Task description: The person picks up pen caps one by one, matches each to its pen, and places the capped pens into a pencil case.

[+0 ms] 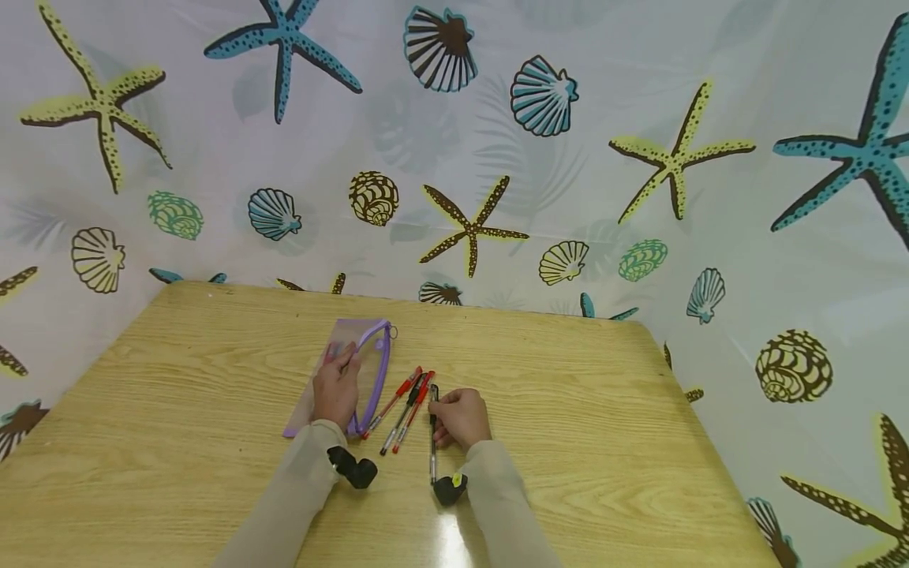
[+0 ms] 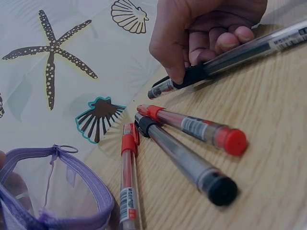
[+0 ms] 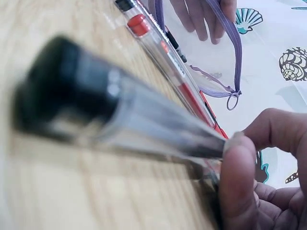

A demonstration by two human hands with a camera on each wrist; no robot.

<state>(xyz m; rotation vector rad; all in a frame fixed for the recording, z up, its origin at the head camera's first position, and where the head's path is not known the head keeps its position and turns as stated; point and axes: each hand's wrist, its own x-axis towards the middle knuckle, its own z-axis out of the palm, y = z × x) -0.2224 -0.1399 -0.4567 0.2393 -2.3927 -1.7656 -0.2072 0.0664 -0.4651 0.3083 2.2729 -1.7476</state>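
My left hand [image 1: 337, 392] holds a see-through zip pouch with a purple zipper [image 1: 383, 371], and the pouch's mouth gapes toward the right. In the right wrist view, fingers of that hand [image 3: 199, 19] show at the pouch. My right hand [image 1: 463, 418] pinches a clear-barrelled black gel pen [image 1: 433, 457] near its capped end, between thumb and forefinger. Between the hands lie a red pen [image 1: 387, 406] beside the pouch, a black pen [image 2: 187, 165] and another red pen [image 2: 206, 129], side by side. Whether anything lies inside the pouch I cannot tell.
The light wood table [image 1: 582, 426] extends to both sides of the hands. Behind it and along its sides hangs a white cloth [image 1: 469, 150] printed with starfish and shells. Small black cameras [image 1: 353, 468] sit on both wrists.
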